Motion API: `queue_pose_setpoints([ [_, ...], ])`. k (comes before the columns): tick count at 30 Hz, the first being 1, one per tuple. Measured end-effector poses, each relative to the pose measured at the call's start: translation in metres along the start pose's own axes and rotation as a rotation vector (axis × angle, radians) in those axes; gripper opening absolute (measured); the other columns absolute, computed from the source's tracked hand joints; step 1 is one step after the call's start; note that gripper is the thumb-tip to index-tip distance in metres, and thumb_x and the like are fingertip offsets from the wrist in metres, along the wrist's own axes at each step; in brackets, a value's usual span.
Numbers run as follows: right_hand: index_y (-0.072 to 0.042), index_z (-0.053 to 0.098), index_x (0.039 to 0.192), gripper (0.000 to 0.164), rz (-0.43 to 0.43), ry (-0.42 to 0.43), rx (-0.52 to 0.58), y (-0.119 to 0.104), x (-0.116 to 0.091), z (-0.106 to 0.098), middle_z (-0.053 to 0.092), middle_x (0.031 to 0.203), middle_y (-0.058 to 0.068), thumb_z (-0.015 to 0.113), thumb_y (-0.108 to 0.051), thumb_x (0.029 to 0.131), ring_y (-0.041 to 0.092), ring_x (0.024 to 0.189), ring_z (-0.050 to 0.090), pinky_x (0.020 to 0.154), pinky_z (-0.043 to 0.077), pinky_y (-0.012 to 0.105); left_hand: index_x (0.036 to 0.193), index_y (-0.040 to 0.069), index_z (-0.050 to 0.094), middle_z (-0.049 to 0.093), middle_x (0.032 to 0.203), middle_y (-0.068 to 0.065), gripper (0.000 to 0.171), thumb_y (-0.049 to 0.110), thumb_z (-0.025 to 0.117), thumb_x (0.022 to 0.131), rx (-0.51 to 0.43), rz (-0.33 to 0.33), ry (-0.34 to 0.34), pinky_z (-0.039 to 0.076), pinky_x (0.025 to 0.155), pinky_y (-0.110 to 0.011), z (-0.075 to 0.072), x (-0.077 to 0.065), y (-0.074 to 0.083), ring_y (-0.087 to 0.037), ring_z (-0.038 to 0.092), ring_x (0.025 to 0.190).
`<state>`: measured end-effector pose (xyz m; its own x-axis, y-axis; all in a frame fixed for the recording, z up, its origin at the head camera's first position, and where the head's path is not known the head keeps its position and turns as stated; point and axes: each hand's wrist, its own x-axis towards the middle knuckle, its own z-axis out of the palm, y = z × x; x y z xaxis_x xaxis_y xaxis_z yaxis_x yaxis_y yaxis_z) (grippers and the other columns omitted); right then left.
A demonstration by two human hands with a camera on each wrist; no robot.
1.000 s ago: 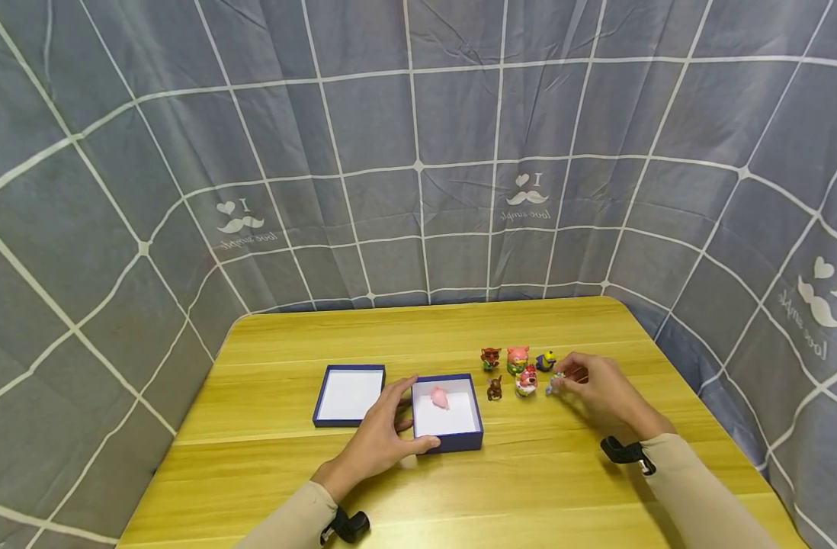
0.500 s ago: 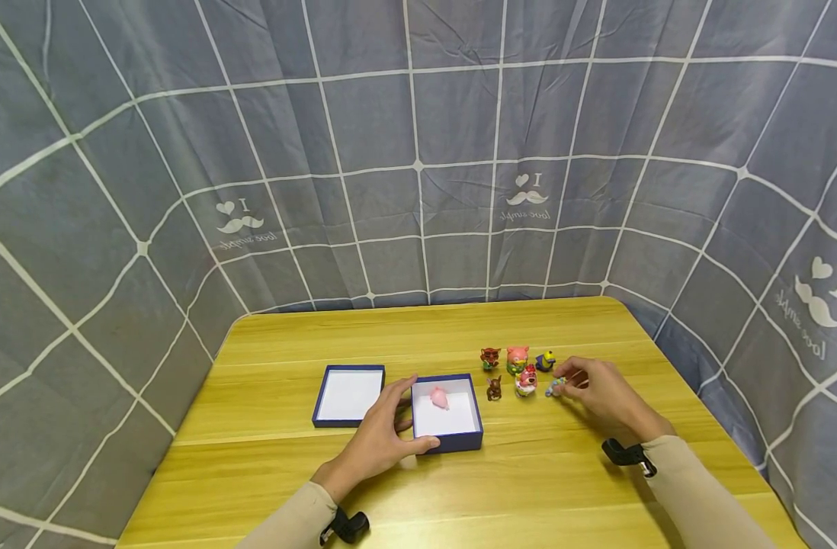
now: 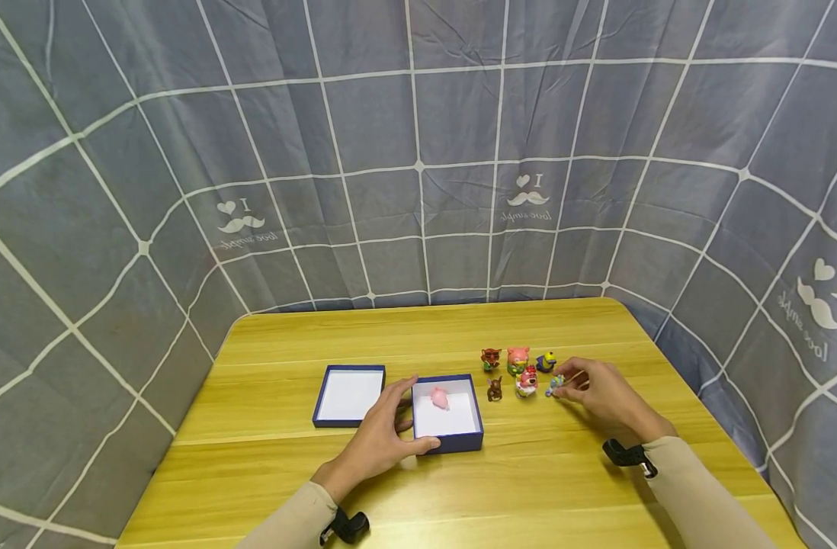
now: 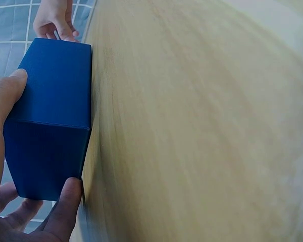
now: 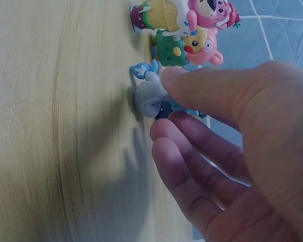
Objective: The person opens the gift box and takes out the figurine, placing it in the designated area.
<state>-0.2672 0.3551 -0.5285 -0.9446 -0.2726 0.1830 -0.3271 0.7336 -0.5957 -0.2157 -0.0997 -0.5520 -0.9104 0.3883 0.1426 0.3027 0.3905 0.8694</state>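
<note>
My left hand [image 3: 380,435] grips the left side of an open dark blue box [image 3: 463,441], with the thumb on its front wall. The left wrist view shows the box [image 4: 55,85] between the thumb and curled fingers. A pink figurine [image 3: 439,396] lies on its white floor. At the right, my right hand [image 3: 600,389] pinches a small grey and blue figurine [image 3: 554,385] at the table surface. In the right wrist view, the thumb and fingertips lie on either side of the figurine [image 5: 149,98], covering part of it.
Several figurines stand left of my right hand: a red-brown one [image 3: 490,359], a pink pig-like one [image 3: 517,360], a yellow and blue one [image 3: 546,361], a small brown one [image 3: 495,389] and a pink bear [image 3: 526,381]. A white-lined blue lid [image 3: 350,393] lies left of the box.
The grey and blue figurine has tilted slightly at my right fingertips, and more of it shows. My left hand and the box have stayed in place.
</note>
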Motion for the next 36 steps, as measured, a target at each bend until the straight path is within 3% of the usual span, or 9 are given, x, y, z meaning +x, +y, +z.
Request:
queue_pose_setpoints([
  [8, -0.006, 0.084, 0.124, 0.024, -0.013, 0.015, -0.020, -0.0007, -0.0001, 0.0005, 0.084, 0.111, 0.006, 0.092, -0.011, 0.101, 0.010, 0.092, 0.079, 0.080, 0.069, 0.022, 0.182, 0.009, 0.036, 0.042, 0.183, -0.016, 0.114, 0.037, 0.102, 0.094, -0.002, -0.001, 0.000, 0.066, 0.121, -0.037, 0.0002, 0.0001, 0.0002, -0.039, 0.056, 0.163],
  [28, -0.007, 0.081, 0.112, 0.018, -0.013, 0.040, -0.022, -0.0025, -0.0012, 0.0009, 0.082, 0.100, 0.000, 0.093, -0.007, 0.099, 0.006, 0.087, 0.073, 0.076, 0.066, 0.021, 0.182, 0.010, 0.035, 0.041, 0.183, -0.016, 0.114, 0.036, 0.102, 0.094, -0.007, 0.006, -0.002, 0.066, 0.121, -0.036, 0.0006, 0.0005, -0.0027, -0.040, 0.054, 0.164],
  [36, -0.006, 0.083, 0.117, 0.022, -0.012, 0.028, -0.018, -0.0024, -0.0007, 0.0003, 0.083, 0.102, 0.000, 0.093, -0.007, 0.098, 0.004, 0.087, 0.074, 0.076, 0.066, 0.021, 0.183, 0.011, 0.035, 0.042, 0.183, -0.015, 0.114, 0.038, 0.102, 0.094, 0.000, 0.005, 0.000, 0.066, 0.121, -0.036, 0.0006, 0.0002, -0.0035, -0.039, 0.053, 0.165],
])
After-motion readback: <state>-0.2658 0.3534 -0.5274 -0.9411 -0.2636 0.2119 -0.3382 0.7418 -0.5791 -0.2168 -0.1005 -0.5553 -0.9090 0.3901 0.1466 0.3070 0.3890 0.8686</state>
